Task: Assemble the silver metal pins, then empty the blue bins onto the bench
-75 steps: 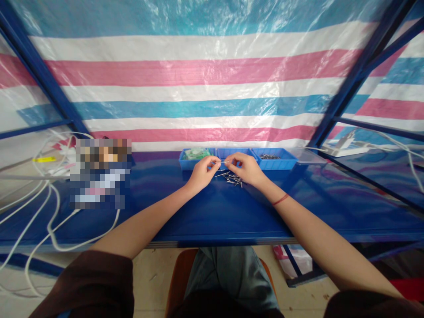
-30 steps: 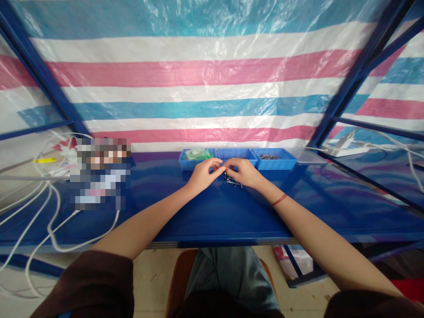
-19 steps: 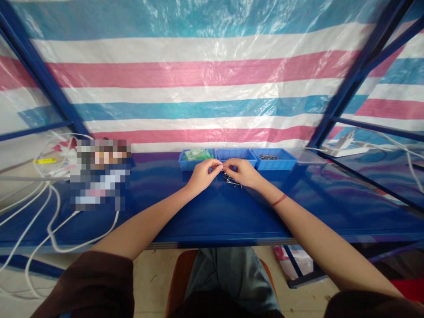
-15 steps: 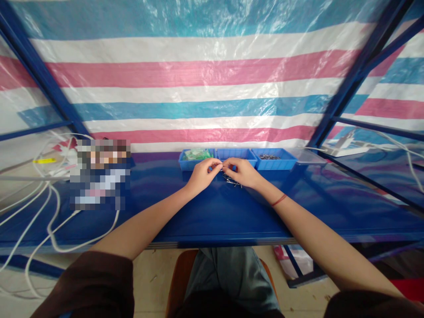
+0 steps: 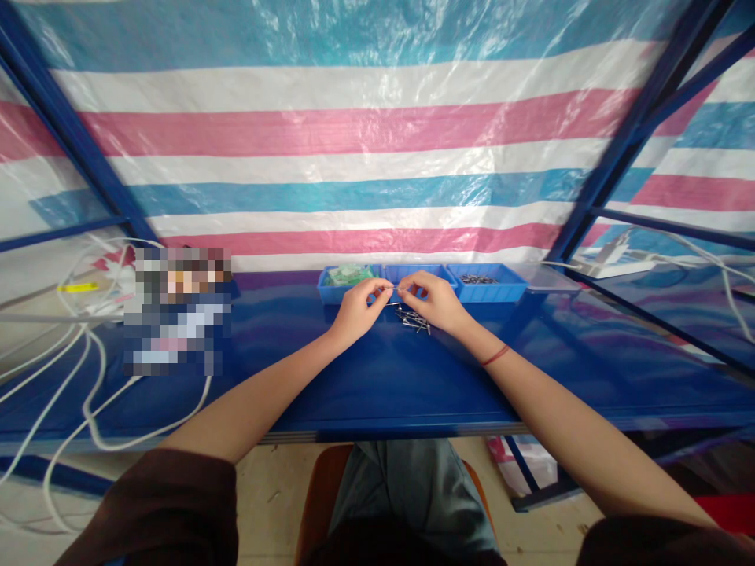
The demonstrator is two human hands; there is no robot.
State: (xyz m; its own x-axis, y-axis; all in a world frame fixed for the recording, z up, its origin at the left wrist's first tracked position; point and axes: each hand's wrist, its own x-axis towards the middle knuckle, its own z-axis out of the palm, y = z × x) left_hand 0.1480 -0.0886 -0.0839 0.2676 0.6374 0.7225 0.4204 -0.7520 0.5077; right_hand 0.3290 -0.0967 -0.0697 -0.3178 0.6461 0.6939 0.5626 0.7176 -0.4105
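Note:
Between my two hands a thin silvery pin-like metal piece [image 5: 396, 288] spans the small gap from fingertips to fingertips. My left hand [image 5: 361, 308] is closed in a pinch on its left end. At the other end, my right hand [image 5: 435, 302] pinches with thumb and forefinger; whether it grips the same piece or a second small part is too small to tell. Just below my right fingers, a loose pile of similar metal pins [image 5: 414, 318] lies on the blue table [image 5: 389, 377]. Their heads are too small to make out.
Behind my hands stand three blue bins in a row: the left bin [image 5: 331, 294] holds green-and-white plastic packaging, the middle bin [image 5: 421, 272] is partly hidden, the right bin [image 5: 492, 292] holds dark metal pieces. White cables [image 5: 94, 393] hang at the left. Blue frame posts flank the table.
My right fingers have lifted slightly and drawn apart from the left ones. The thin metal piece now shows between them, and more of the pile is visible.

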